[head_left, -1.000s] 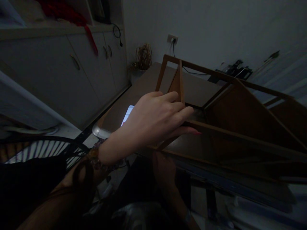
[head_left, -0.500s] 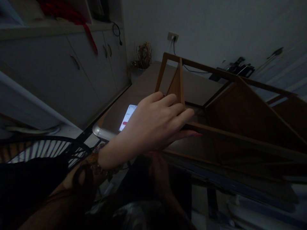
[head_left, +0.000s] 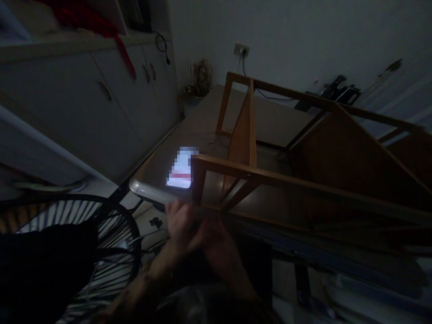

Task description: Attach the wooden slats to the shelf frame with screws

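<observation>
Left hand (head_left: 178, 221) dropping off wooden frame (head_left: 270, 177), joining right hand (head_left: 221, 245) at frame's lower corner, lower centre; fingers (head_left: 171, 209) blurred, grip unreadable.

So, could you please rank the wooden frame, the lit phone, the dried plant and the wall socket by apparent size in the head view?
1. wooden frame, by far the largest.
2. lit phone and dried plant look about alike; the plant is farther off, so I leave them unranked.
3. wall socket, the smallest.

L hand (head_left: 178, 221) & R hand (head_left: 221, 245) together at table (head_left: 202, 118) edge, below wood frame (head_left: 270, 178), lit phone (head_left: 181, 170).
</observation>
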`<state>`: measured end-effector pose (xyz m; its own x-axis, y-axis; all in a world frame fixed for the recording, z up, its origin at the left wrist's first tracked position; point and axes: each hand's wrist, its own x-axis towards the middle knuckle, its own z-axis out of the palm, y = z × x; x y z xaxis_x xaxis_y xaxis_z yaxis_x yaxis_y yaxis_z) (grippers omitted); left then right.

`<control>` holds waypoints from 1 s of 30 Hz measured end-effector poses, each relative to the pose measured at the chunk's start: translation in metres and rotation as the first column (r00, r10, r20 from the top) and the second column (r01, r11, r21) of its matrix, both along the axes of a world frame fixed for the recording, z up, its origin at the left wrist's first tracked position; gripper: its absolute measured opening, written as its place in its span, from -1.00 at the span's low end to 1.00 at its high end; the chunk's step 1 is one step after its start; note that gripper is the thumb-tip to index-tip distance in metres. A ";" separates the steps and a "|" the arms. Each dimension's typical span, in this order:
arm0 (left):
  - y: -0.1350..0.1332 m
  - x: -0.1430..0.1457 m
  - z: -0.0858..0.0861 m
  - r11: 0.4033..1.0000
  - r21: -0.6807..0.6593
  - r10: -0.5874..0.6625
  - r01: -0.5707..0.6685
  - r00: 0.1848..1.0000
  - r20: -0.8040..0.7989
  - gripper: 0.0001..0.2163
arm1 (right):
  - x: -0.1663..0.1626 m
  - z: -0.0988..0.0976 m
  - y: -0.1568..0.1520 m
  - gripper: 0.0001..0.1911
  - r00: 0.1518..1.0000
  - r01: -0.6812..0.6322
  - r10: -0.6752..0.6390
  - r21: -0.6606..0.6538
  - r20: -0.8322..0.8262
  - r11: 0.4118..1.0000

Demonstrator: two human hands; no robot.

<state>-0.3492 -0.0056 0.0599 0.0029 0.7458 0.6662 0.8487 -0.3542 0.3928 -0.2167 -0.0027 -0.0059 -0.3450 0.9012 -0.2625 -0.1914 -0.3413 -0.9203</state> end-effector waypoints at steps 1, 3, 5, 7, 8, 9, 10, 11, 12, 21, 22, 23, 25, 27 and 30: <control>-0.004 0.007 -0.016 0.999 -0.021 0.031 -0.029 0.995 0.091 -0.77 | -0.001 0.002 0.000 -0.49 0.999 -0.012 0.011 -0.043 -0.044 0.999; -0.009 0.020 -0.037 0.982 -0.191 0.054 -0.014 0.976 0.209 -0.87 | -0.002 0.006 -0.001 -0.49 0.986 -0.047 0.021 -0.156 -0.166 0.987; -0.010 0.029 -0.047 0.942 -0.332 0.051 0.044 0.961 0.271 -0.88 | -0.004 0.008 -0.002 -0.52 0.960 -0.051 -0.029 -0.274 -0.279 0.960; -0.008 0.031 -0.051 0.936 -0.346 0.032 0.072 0.958 0.285 -0.85 | -0.006 0.008 -0.002 -0.56 0.942 -0.009 -0.110 -0.349 -0.319 0.937; -0.006 0.029 -0.052 0.946 -0.317 0.022 0.071 0.960 0.280 -0.84 | -0.007 0.007 -0.001 -0.58 0.937 0.021 -0.146 -0.365 -0.318 0.931; -0.005 0.028 -0.053 0.956 -0.285 0.009 0.071 0.963 0.268 -0.84 | -0.007 0.005 -0.001 -0.59 0.937 0.046 -0.166 -0.361 -0.309 0.931; -0.003 0.026 -0.054 0.964 -0.255 -0.005 0.071 0.968 0.249 -0.83 | -0.007 0.003 -0.001 -0.59 0.944 0.061 -0.164 -0.336 -0.287 0.940; -0.002 0.024 -0.056 0.971 -0.227 -0.018 0.071 0.974 0.227 -0.83 | -0.006 0.001 -0.001 -0.58 0.957 0.075 -0.151 -0.294 -0.246 0.953; -0.001 0.023 -0.056 0.977 -0.200 -0.030 0.072 0.978 0.204 -0.83 | -0.004 0.000 -0.001 -0.57 0.974 0.085 -0.131 -0.240 -0.183 0.967; 0.000 0.030 -0.047 0.980 -0.145 -0.124 0.139 0.987 0.106 -0.87 | 0.044 0.037 0.010 -0.62 0.792 -0.024 -0.249 0.436 0.558 0.899; 0.000 0.030 -0.045 0.979 -0.141 -0.137 0.147 0.987 0.083 -0.88 | 0.048 0.042 0.011 -0.61 0.767 -0.088 -0.259 0.495 0.588 0.864; 0.000 0.030 -0.045 0.979 -0.135 -0.146 0.153 0.988 0.059 -0.87 | 0.050 0.047 0.012 -0.62 0.739 -0.152 -0.270 0.544 0.617 0.825; 0.001 0.029 -0.044 0.980 -0.127 -0.151 0.152 0.988 0.015 -0.86 | 0.052 0.052 0.014 -0.63 0.675 -0.255 -0.305 0.601 0.671 0.757; 0.003 0.028 -0.045 0.980 -0.131 -0.150 0.148 0.989 -0.007 -0.83 | 0.052 0.054 0.017 -0.63 0.611 -0.290 -0.343 0.605 0.713 0.742; 0.006 0.028 -0.048 0.975 -0.143 -0.174 0.172 0.985 -0.005 -0.81 | 0.053 0.051 0.021 -0.64 0.592 -0.261 -0.339 0.572 0.731 0.778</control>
<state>-0.3216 0.0006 0.0120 0.1509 0.8196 0.5527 0.7866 -0.4382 0.4350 -0.1636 0.0185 0.0454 -0.2394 0.9567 0.1656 0.6775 0.2868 -0.6773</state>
